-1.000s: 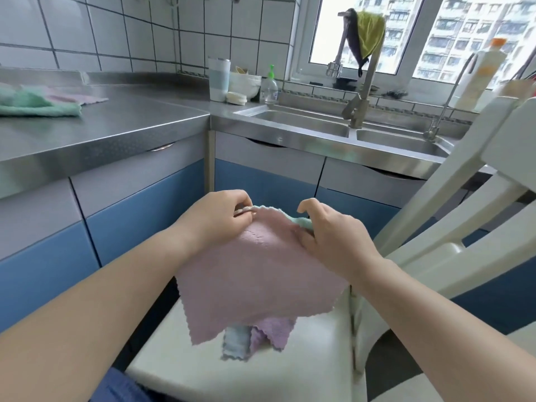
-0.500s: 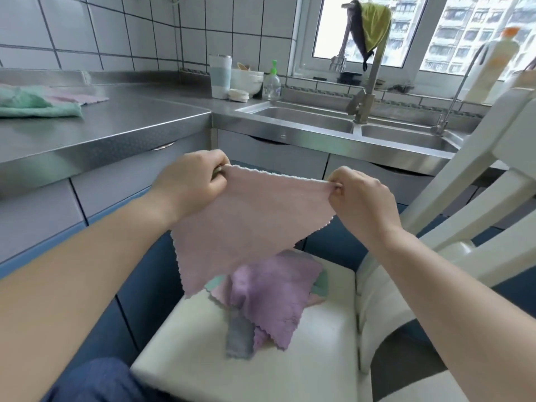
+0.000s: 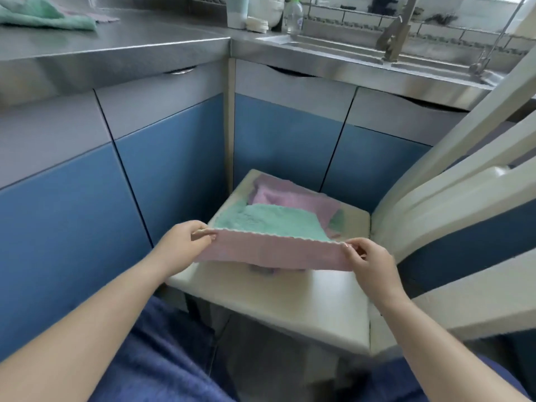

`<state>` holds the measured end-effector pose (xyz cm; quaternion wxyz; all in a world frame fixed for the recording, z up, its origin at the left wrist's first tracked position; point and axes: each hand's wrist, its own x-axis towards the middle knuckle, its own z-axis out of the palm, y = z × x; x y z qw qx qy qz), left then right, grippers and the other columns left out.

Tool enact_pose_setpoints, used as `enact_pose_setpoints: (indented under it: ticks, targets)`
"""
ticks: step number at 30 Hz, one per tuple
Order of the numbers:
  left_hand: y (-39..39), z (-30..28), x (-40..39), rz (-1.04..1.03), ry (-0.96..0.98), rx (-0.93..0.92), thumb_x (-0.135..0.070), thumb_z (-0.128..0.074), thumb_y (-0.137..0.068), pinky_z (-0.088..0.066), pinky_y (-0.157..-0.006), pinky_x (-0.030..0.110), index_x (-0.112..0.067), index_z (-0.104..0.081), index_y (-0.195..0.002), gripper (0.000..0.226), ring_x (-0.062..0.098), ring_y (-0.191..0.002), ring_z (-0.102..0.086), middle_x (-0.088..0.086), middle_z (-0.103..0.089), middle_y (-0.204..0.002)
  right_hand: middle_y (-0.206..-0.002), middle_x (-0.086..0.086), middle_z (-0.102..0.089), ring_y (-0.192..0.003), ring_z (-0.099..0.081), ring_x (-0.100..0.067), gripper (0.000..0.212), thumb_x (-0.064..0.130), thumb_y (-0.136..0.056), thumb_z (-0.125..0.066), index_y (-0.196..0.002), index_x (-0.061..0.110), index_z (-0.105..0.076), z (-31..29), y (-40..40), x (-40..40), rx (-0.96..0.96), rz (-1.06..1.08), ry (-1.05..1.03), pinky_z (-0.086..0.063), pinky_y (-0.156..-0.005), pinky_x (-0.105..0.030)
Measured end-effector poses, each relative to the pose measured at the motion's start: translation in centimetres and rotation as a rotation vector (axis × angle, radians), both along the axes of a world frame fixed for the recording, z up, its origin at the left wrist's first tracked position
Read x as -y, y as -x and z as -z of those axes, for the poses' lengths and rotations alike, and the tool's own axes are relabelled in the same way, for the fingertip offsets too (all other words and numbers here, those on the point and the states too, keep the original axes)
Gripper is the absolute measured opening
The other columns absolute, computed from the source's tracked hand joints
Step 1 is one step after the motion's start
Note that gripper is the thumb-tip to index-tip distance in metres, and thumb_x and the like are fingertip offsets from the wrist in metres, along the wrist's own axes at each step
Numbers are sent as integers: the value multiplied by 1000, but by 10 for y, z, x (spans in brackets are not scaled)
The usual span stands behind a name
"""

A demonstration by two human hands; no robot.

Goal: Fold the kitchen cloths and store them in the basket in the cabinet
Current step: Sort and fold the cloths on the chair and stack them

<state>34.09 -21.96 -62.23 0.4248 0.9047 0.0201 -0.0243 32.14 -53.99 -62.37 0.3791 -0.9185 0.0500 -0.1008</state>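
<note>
Though pinched taut, cloth (image 3: 272, 252) pink-and-green.

From our single head-worn camera we look forward and steeply down, close over the chair seat (image 3: 290, 303) before us, with the counter (image 3: 116, 44) and sink (image 3: 333, 44) farther off along the top.

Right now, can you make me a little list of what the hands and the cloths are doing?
left hand: left hand pinches one top corner of the pink cloth
right hand: right hand pinches the other top corner
pink cloth: stretched flat between both hands, green on its other side, low over the chair seat
cloth pile: purple cloths lie rumpled on the seat behind it
counter: green cloth lies on the steel counter
basket: not in view
cabinet doors: closed
</note>
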Motion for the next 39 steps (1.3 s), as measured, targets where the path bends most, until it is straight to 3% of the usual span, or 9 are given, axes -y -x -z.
enact_pose_setpoints:
  ticks: [3, 7, 12, 15, 17, 20, 23, 28, 39]
  targets:
    - [11, 28, -1, 13, -9, -54, -27, -57, -91, -40, -64, 29, -6, -60, -83, 23, 20, -81, -61, -6, -67, -83, -85, 3, -66, -80, -58, -18, 12, 22, -94, -50, -88, 24, -59, 23, 17, -4, -95, -1, 80, -47, -71, -34]
    - [21, 44, 0, 51, -80, -61, -24, -58, -90, -35, -58, 21, -18, -52, -70, 22, 0, -65, -51, -12, -55, -66, -79, 5, -63, -74, -57, -22, 14, 31, -96, -44, -94, 24, -56, 39, 27, -5, -178, -14, 282, -48, -67, -36]
    - [17, 62, -6, 87, -119, -141, -32, -61, -88, -45, -73, 22, -21, -64, -85, 12, 2, -83, -59, -11, -67, -86, -84, 5, -67, -74, -58, -20, 15, 35, -95, -45, -96, 24, -57, 53, 27, -2, -291, -68, 410, -48, -66, -33]
    - [8, 70, -3, 56, -88, -131, -32, -61, -88, -46, -74, 28, -12, -63, -84, 21, 6, -84, -62, -8, -69, -85, -82, 7, -68, -76, -61, -18, 12, 32, -94, -49, -90, 25, -58, 60, 17, -2, -301, -35, 299, -49, -67, -33]
    - [0, 71, -2, -6, -36, -108, -30, -62, -88, -41, -63, 25, -18, -59, -75, 18, 5, -76, -59, -9, -68, -82, -75, 11, -65, -71, -59, -12, 12, 24, -94, -52, -84, 23, -58, 60, 4, -3, -264, 19, 128, -45, -63, -31]
    - [-10, 69, -1, -114, -18, -68, -31, -63, -87, -38, -57, 25, -21, -61, -78, 14, 6, -73, -58, -9, -66, -81, -73, 12, -63, -70, -57, -9, 14, 19, -93, -52, -81, 22, -59, 60, -16, -4, -200, 37, 33, -43, -61, -31]
    - [-27, 74, 0, -187, 7, -39, -32, -63, -87, -40, -58, 24, -19, -62, -81, 14, 5, -75, -59, -12, -65, -82, -70, 7, -62, -68, -55, -15, 15, 20, -92, -52, -80, 23, -58, 64, -45, -6, -183, 8, 30, -42, -61, -33]
    - [-60, 84, -1, -203, -38, -23, -36, -60, -88, -47, -67, 32, -20, -60, -82, 17, 13, -75, -60, -7, -65, -78, -68, 8, -60, -64, -56, -14, 16, 20, -94, -50, -79, 22, -56, 76, -81, -7, -177, 7, 37, -38, -56, -23]
    - [-87, 100, -2, -143, -269, -17, -49, -55, -88, -50, -60, 33, -26, -56, -82, 24, 9, -67, -57, -11, -63, -74, -69, 10, -59, -71, -56, -24, 13, 22, -95, -50, -82, 25, -54, 96, -99, -6, -202, 29, 40, -37, -64, -35]
